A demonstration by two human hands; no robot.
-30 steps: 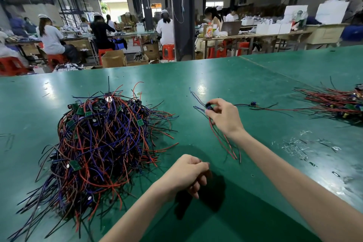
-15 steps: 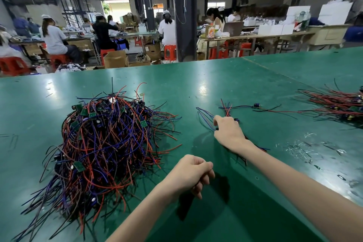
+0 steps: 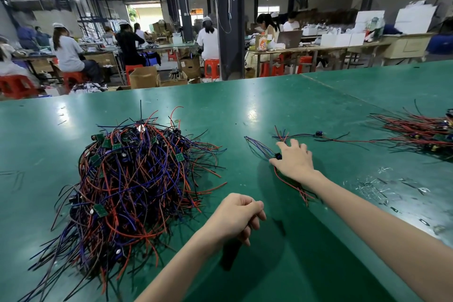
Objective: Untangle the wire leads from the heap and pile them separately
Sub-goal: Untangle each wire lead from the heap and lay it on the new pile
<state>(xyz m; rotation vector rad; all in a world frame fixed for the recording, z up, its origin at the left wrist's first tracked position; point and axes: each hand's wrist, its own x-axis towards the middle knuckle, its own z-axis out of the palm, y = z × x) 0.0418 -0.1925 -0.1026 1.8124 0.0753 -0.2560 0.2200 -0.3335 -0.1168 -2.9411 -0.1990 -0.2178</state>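
I'm looking across a green worktable [image 3: 269,105] in a busy workshop. The tangled heap [image 3: 137,179] is lying just left of my left hand [image 3: 235,216], which is hovering curled and empty, so it looks the nearer one for the next pull. My right hand [image 3: 294,162] is resting with its fingers spread on freed leads [image 3: 259,147] that are running near-to-far.

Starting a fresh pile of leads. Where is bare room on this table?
Bare table runs along the far edge, behind the heap and the right hand. Another free patch lies between the two forearms. Crowded: the heap on the left, the sorted pile far right, scraps beside the right forearm.
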